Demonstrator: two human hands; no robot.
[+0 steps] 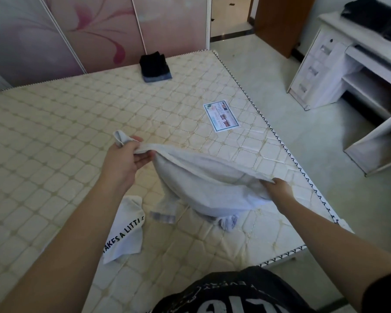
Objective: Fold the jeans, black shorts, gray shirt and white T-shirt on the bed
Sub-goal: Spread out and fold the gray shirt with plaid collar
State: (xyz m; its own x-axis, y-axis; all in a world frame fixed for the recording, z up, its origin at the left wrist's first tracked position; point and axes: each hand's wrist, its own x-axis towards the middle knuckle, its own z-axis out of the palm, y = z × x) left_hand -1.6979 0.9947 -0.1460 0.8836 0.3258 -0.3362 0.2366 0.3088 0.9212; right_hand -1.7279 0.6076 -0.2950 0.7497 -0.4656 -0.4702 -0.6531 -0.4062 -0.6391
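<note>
My left hand (127, 157) and my right hand (278, 188) each grip one end of a pale gray shirt (208, 184), held stretched above the bed (54, 136) with its lower part and striped sleeve cuffs drooping onto the mattress. A white T-shirt (125, 233) with black lettering lies crumpled on the mattress under my left forearm. Folded black shorts (152, 64) sit on top of folded jeans (158, 78) at the bed's far edge.
A printed label (221, 115) is on the mattress at the right. A white desk (352, 71) with dark clothing (379, 16) on top stands right of the bed across tiled floor. A floral wardrobe door (95, 30) lies behind the bed.
</note>
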